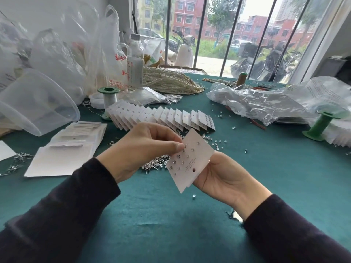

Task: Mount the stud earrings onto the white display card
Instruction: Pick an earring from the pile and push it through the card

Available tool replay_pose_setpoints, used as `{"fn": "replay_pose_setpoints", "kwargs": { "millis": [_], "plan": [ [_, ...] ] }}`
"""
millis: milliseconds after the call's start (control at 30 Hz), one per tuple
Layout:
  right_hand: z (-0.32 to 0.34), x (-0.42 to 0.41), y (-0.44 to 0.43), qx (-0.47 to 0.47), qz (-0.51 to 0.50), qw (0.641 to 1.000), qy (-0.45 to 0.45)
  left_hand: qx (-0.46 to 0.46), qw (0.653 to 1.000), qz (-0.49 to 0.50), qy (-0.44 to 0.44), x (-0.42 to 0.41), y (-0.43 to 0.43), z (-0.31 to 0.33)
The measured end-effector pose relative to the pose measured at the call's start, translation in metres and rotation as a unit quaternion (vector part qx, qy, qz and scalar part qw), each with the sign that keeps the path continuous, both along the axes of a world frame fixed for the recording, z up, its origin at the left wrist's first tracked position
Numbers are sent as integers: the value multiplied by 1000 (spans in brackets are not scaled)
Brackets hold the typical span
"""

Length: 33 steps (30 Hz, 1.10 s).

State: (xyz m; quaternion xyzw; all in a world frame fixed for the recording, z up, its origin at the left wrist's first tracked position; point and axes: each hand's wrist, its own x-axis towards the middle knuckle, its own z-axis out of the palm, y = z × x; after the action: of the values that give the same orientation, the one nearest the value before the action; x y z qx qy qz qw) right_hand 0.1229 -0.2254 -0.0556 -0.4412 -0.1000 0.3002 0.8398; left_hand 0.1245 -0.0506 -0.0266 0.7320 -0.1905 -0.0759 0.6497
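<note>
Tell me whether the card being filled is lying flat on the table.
No, the right hand holds the white display card tilted above the green table while the left hand pinches its upper edge.

Reaching in from the near side with both arms, dark sleeves down to the wrists. Pinching a tiny stud (183,146) between left hand (148,147) thumb and forefinger, other fingers curled in. Cradling the card (198,149) in the right hand (224,177), palm up, fingers tucked behind it.

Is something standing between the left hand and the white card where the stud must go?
Nothing visible. The left hand pinches at the white rectangular paper display card, held by the right hand.
</note>
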Motion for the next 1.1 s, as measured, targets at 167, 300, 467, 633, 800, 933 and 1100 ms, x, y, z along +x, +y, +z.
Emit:
{"fn": "replay_pose_setpoints", "kwargs": {
  "millis": [167,300,467,633,800,933,1100],
  "plan": [
    [-2,1,-2,-12,3,1000,-13,18,1000,-23,-3,0,1,0],
    [-4,1,-2,-15,1,1000,-15,20,999,-32,2,1,1,-1],
    [-5,1,-3,-16,-2,1000,2,29,998,-45,20,2,5,-1],
    [-7,1,-2,-21,-16,1000,14,20,998,-49,34,2,4,0],
    [-6,-1,-1,-20,-12,1000,10,13,997,-45,59,2,6,1],
    [-6,-2,0,-30,-22,999,19,15,996,-48,72,1,5,2],
    [-3,-3,1,-43,-9,999,-3,21,997,-48,61,0,6,3]
  ]
}}
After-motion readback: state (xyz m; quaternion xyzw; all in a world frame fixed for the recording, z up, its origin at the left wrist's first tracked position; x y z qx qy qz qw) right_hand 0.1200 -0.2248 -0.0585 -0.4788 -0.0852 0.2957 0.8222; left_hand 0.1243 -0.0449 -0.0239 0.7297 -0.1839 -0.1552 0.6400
